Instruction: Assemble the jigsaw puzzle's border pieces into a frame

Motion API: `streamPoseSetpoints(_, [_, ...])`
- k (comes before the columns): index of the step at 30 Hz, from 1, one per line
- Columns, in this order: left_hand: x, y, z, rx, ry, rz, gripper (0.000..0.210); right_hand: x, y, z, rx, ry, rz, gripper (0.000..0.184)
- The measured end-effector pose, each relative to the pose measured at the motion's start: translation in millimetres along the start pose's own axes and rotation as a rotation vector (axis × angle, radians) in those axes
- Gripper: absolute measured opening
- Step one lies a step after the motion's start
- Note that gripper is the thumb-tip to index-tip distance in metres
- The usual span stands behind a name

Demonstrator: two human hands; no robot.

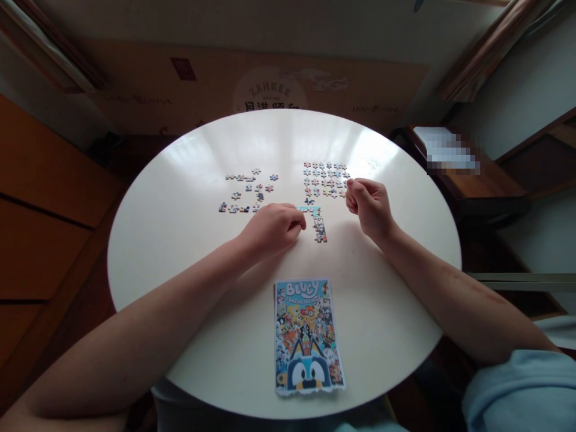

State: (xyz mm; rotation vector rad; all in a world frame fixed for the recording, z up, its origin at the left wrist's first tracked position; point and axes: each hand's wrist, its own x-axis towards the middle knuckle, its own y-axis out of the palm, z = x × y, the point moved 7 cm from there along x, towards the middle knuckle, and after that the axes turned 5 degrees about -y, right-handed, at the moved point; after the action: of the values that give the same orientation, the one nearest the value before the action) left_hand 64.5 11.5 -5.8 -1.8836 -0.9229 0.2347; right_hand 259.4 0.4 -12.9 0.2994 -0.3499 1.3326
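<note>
Joined jigsaw puzzle pieces form a bent strip, with a light-blue top edge and a column running down its right side. Over the strip's left end is my left hand, its fingers curled down and closed; what lies under the fingertips is hidden. My right hand is raised at the right end of the loose puzzle pieces laid in rows. Its fingers are pinched together, and I cannot make out anything between them. One dark loose piece lies just above the joined strip.
Scattered puzzle pieces lie on the left of the oval white table. Nearer me is a printed Bluey picture sheet with a torn lower edge. A wooden stand is beyond the table's right side.
</note>
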Motion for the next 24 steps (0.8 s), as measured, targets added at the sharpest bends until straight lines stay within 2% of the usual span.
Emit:
streamPoseSetpoints(6, [-0.2, -4.7, 0.9, -0.022, -0.002, -0.035, 0.029, 0.7, 3.7, 8.7, 0.021, -0.086, 0.027, 0.069])
streamPoseSetpoints(12, [0.1, -8.8, -1.1, -0.03, 0.01, -0.06, 0.03, -0.6, 1.9, 1.7, -0.014, 0.023, 0.049, 0.064])
streamPoseSetpoints(17, [0.2, -10.1, 0.0, -0.032, 0.004, -0.078, 0.03, -0.2, 0.8, 0.8, 0.018, 0.021, 0.056, 0.058])
streamPoseSetpoints(24, [-0.9, -13.2, 0.2, -0.043, 0.023, -0.122, 0.027, 0.7, 0.2, 4.9, 0.041, -0.009, 0.068, 0.062])
